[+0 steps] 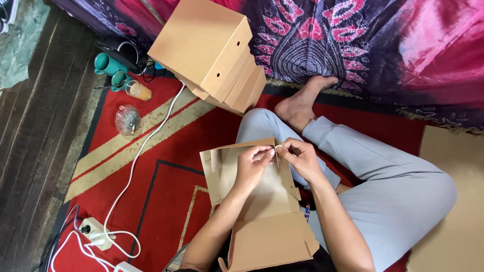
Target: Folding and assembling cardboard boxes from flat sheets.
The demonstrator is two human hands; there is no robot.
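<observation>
Right now both hands pinch the far wall of the half-folded cardboard box (262,196) on the lap: left hand (252,166), right hand (301,157). Squeezing unevenly could crease or tear that thin flap.

Half-folded carton (262,201) on lap, stacked boxes (212,53) beyond, mugs (113,70) left, possibly flat cardboard (448,201) right

Brown cardboard box (257,201), half-folded, open flat on lap, far wall flap upright.
</observation>
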